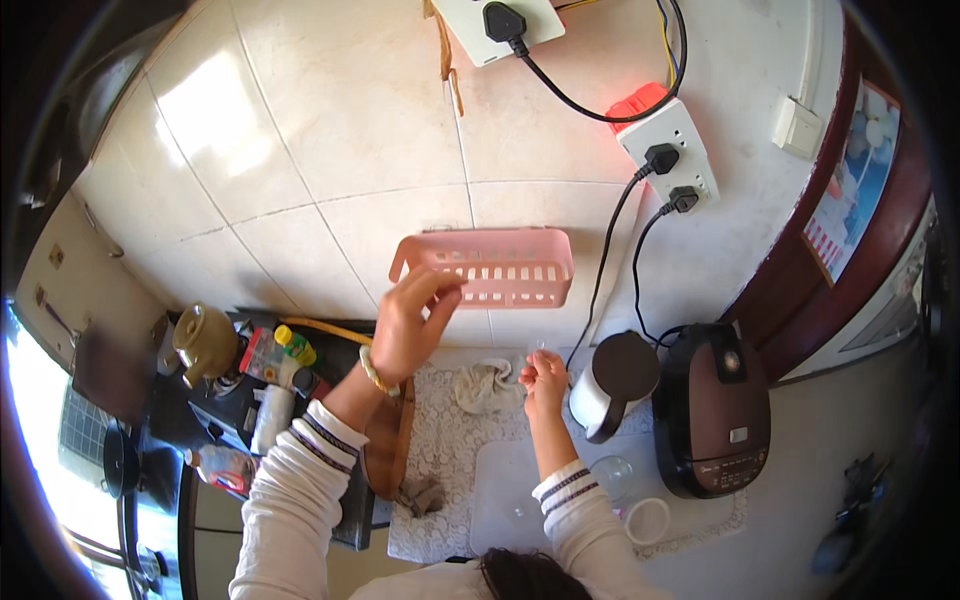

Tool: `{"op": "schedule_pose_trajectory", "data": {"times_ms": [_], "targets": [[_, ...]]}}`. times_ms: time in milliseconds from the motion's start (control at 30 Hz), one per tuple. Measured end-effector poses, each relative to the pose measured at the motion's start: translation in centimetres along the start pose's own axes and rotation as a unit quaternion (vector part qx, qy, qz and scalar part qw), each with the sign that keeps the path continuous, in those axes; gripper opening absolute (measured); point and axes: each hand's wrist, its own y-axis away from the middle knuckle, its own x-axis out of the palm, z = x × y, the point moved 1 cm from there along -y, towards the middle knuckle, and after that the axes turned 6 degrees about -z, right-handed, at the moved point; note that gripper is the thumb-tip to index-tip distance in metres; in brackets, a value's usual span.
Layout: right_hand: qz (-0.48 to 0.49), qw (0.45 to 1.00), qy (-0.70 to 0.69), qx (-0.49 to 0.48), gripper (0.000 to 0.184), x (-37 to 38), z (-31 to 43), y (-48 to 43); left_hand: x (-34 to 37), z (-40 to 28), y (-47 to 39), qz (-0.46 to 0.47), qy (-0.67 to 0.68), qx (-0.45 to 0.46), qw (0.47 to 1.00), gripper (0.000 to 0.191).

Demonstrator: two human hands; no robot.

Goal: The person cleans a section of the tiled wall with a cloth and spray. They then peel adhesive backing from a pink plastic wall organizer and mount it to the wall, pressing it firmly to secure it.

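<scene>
A pink plastic basket (517, 291) with rows of slots hangs against the tiled wall, with no contents visible in it. My left hand (416, 322), a beaded bracelet on its wrist, is raised in front of the basket's left part. Its thumb and forefinger come close together by the front rim; I cannot tell whether they touch or hold anything. Lower and to the right, my right hand (545, 382) has curled fingers above the table. A tiny clear glint shows at its fingertips, too small to identify or to tell if it is held.
A crumpled cloth (484, 386) lies on the lace-patterned table cover (435, 442). To the right stand a white electric kettle (592, 401), a glass bowl (613, 478), a white cup (646, 521) and a rice cooker (712, 412). Cords run up to a socket strip (679, 161).
</scene>
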Motion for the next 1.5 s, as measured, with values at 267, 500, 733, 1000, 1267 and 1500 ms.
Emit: {"op": "schedule_pose_trajectory", "data": {"times_ms": [267, 500, 733, 1000, 1267, 1500], "targets": [[-0.002, 0.989, -0.014, -0.144, 0.015, 7.4, -0.6, -9.2, 4.4, 6.6, -9.0, 0.173, -0.136, 0.106, 0.97, 0.019], [0.063, 0.985, -0.018, -0.158, 0.01, 10.9, 0.7, -8.5, 7.9, 8.7, -9.8, 0.276, -0.213, 0.121, 0.93, 0.019], [0.066, 0.972, -0.026, -0.222, 0.014, 10.8, -0.7, -8.7, 9.8, 10.0, -10.4, 0.279, -0.272, 0.162, 0.907, 0.011], [0.028, 0.981, -0.082, -0.173, 0.014, 12.0, -1.4, -8.9, 9.8, 9.8, -10.7, 0.266, -0.262, 0.152, 0.915, 0.007], [0.056, 0.982, -0.072, -0.166, 0.019, 12.2, -1.4, -8.0, 9.7, 9.7, -10.6, 0.253, -0.245, 0.148, 0.924, 0.007], [0.072, 0.972, -0.141, -0.175, 0.014, 12.6, -0.7, -7.8, 9.9, 9.8, -10.7, 0.258, -0.236, 0.129, 0.928, 0.01]]}}
